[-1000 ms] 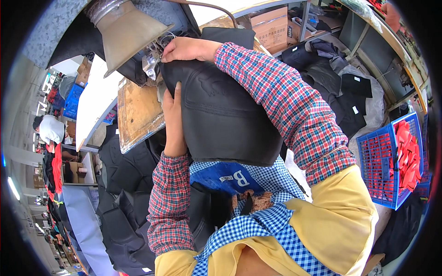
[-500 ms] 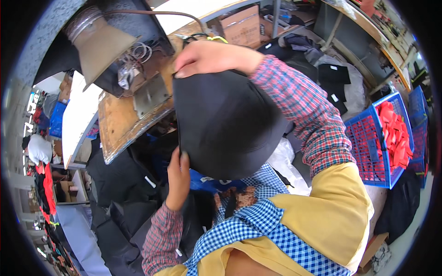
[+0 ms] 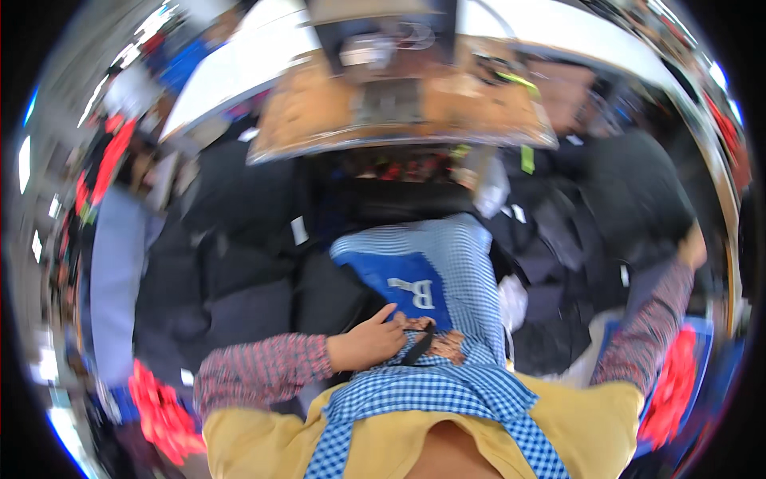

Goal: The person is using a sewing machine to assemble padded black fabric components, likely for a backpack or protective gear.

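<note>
My right hand (image 3: 692, 246) is stretched far out to the right, its fingers closed at the edge of a black fabric piece (image 3: 638, 188). The fabric hangs beyond the hand over other dark cloth, and motion blurs both. My left hand (image 3: 371, 339) lies in front of my waist by the checked blue apron (image 3: 471, 263), fingers loosely extended and nothing visible in them. Dark fabric pieces (image 3: 247, 271) with small white tags are heaped to the left of my lap. More dark cloth (image 3: 550, 239) lies on the right, under the held piece.
Ahead stands a worn wooden worktop (image 3: 295, 112) with a metal plate (image 3: 387, 101) and a machine at its back. A blue basket (image 3: 706, 331) with red pieces is at the right. Further red cloth (image 3: 163, 415) lies low on the left.
My view has swung to face the worktop. The black fabric piece, held up by both hands before, is now far right in my right hand. My left hand has let go and dropped to my waist.
</note>
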A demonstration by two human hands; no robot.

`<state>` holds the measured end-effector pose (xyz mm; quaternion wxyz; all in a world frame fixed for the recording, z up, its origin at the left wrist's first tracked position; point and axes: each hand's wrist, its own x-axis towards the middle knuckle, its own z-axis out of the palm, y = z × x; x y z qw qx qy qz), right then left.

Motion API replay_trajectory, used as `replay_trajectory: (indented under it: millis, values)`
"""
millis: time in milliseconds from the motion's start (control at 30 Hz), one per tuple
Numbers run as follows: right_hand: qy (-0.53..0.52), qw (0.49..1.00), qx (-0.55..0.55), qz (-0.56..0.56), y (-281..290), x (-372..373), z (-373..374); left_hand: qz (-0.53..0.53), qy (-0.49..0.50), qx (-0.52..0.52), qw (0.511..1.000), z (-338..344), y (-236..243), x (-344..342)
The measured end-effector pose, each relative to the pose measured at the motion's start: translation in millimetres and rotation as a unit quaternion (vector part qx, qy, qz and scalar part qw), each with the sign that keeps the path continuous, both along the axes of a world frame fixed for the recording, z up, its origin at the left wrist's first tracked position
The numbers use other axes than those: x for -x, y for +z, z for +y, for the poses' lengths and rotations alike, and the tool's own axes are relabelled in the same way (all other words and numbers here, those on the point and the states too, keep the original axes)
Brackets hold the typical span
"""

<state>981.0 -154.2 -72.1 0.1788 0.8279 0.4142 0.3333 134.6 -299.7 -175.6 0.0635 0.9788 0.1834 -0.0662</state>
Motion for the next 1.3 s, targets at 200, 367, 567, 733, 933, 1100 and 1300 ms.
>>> replay_trajectory:
  millis: [200,367,567,733,933,1100,1300]
  values:
    - [-0.077,0.989,0.055,-0.115,-85,29,51,0.009,0.097,0.021,0.995,-17,-51,10]
    - [0.179,0.774,-0.403,0.454,-157,152,108,0.075,0.076,0.010,0.994,-31,-57,1]
    - [0.336,0.738,-0.296,0.506,-215,275,105,-0.010,0.101,0.046,0.994,-8,-35,13]
    - [0.412,0.603,-0.207,0.651,-198,439,80,-0.103,0.210,-0.023,0.972,24,30,8]
    - [0.432,0.626,-0.079,0.644,-160,541,53,-0.369,0.164,0.300,0.864,56,44,50]
    - [0.471,0.652,-0.077,0.590,-148,549,41,-0.311,0.543,0.207,0.752,106,35,166]
    - [0.463,0.652,-0.058,0.597,-157,558,31,-0.529,0.777,0.273,0.205,138,-96,305]
